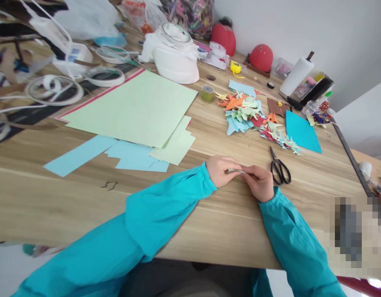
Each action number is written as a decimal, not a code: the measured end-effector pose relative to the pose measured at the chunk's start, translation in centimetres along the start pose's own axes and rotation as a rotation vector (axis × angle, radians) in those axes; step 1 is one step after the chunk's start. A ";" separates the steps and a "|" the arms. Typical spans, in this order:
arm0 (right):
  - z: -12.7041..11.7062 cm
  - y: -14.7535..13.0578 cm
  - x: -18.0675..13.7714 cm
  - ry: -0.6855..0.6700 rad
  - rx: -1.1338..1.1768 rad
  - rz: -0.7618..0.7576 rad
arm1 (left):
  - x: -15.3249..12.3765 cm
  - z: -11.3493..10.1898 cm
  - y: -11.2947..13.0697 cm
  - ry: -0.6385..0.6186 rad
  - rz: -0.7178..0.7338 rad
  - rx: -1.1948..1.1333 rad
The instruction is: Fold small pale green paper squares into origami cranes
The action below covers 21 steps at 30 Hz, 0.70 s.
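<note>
My left hand (221, 170) and my right hand (257, 180) meet above the wooden table, pinching a small piece of folded light green paper (235, 170) between them. Fingers cover most of the paper, so its full shape is hidden. Black-handled scissors (280, 170) lie just right of my right hand, points away from me. Beyond my hands spreads a pile of folded paper pieces (244, 111) in orange, green, blue and red. Left of my hands are pale green sheets (131, 109), with cut light blue paper strips (80, 154) partly beneath them.
A turquoise sheet (302, 131) lies at the right near the table's edge strip. A spool of green thread (207, 93), a yellow tape measure (235, 67) and a white cap-like form (175, 62) stand farther back. Cables and tape rolls (104, 76) crowd the left rear.
</note>
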State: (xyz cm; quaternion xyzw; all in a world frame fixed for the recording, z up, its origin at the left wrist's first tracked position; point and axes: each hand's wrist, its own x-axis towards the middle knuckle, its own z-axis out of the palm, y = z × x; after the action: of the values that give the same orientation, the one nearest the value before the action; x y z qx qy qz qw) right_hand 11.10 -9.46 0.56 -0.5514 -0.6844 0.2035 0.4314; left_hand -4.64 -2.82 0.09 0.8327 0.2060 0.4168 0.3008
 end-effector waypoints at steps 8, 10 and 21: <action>0.0 0.2 0.0 0.025 -0.001 -0.009 | 0.2 0.1 -0.1 -0.015 -0.028 -0.009; 0.0 0.3 0.0 0.032 0.001 -0.004 | 0.2 0.1 -0.2 -0.019 0.001 -0.029; 0.1 -0.1 0.0 0.067 0.034 0.023 | 0.2 -0.2 0.0 0.021 0.037 0.039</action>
State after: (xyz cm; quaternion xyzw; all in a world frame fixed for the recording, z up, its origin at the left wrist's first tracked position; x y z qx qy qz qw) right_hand 10.96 -9.46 0.60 -0.5583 -0.6595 0.2015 0.4613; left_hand -4.69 -2.60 0.30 0.8375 0.2019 0.4271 0.2747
